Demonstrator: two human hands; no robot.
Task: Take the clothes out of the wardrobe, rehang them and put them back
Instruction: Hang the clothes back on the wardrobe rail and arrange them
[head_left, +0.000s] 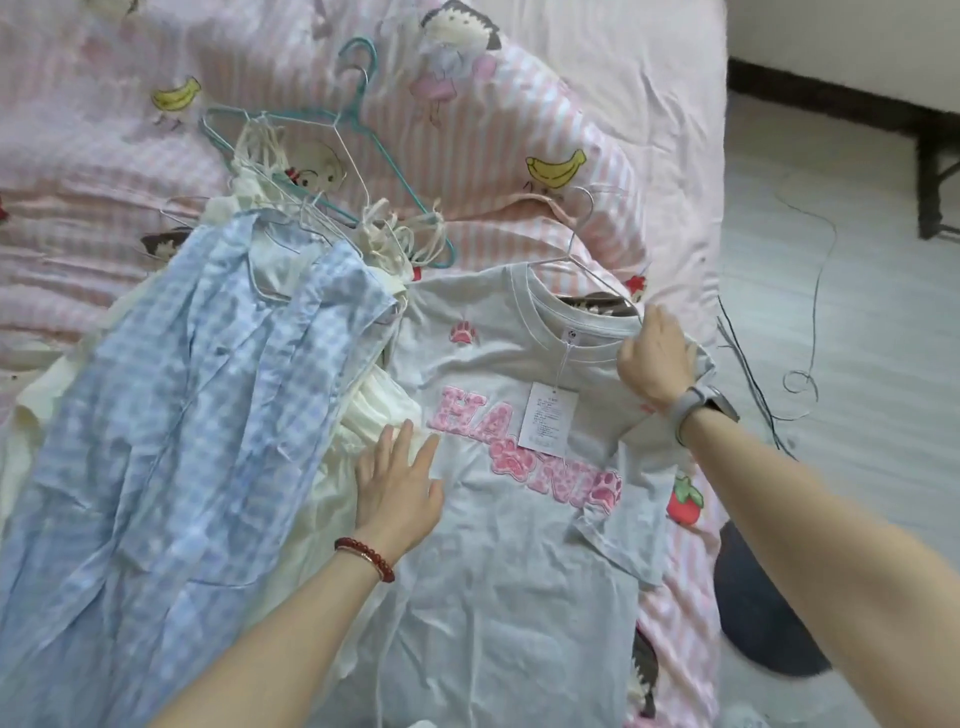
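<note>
1. A pale grey T-shirt (498, 545) lies flat, front up, on the bed (597, 104) at the near right. It bears pink raised lettering across the chest, a small pink paw print near the far-left shoulder, and a white paper tag (550, 414) hanging from the neckline.
2. A thin white wire hanger (582, 260) sits at the collar — its hook points far, and its right arm runs under the fabric of the shirt's right shoulder.
3. The right hand (655, 358), a grey watch at the wrist, rests on that right shoulder by the collar; its fingers curl down into the cloth, though whether the grip also catches the hanger wire cannot be told.
4. The left hand (400, 483), with a red bead bracelet at the wrist, lies flat with fingers spread, pressing on the shirt's left edge just beside the lettering.
5. To the left lies a blue-and-white checked shirt (171, 441) over a cream garment (332, 457), both rumpled.
6. Farther off, a teal hanger (363, 135) and several white wire hangers are tangled with cream straps.
7. The bed cover is pink-striped with cartoon figures and bananas — pale floor (857, 338) with a loose dark cord shows at the right.
</note>
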